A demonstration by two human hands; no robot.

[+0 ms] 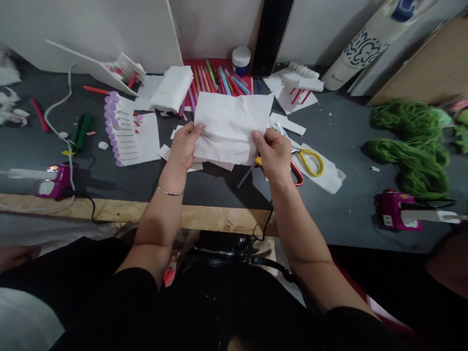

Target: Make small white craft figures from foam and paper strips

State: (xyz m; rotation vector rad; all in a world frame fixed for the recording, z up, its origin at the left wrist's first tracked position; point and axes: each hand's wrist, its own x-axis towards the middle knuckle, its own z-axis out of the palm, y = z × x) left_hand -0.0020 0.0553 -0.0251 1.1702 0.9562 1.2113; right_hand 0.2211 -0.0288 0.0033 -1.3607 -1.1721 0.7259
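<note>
A creased white sheet of paper (230, 122) is stretched between my two hands above the grey table. My left hand (185, 141) pinches its left edge, thumb on top. At the lower right corner my right hand (274, 148) grips the same sheet between thumb and curled fingers. Just beyond my right hand lie scissors (309, 161) with a yellow and a red handle loop, partly hidden by the hand. White paper pieces (219, 165) lie beneath the sheet. Behind it, several coloured markers (219, 78) rest on a red surface.
Left stand purple-tipped white sticks on a card (122, 129) and a purple glue gun (56, 180). A folded paper stack (171, 90) and a small white jar (241, 59) are behind. Right are green yarn (409, 146), another glue gun (397, 209) and a tall bottle (358, 51). People sit on both sides.
</note>
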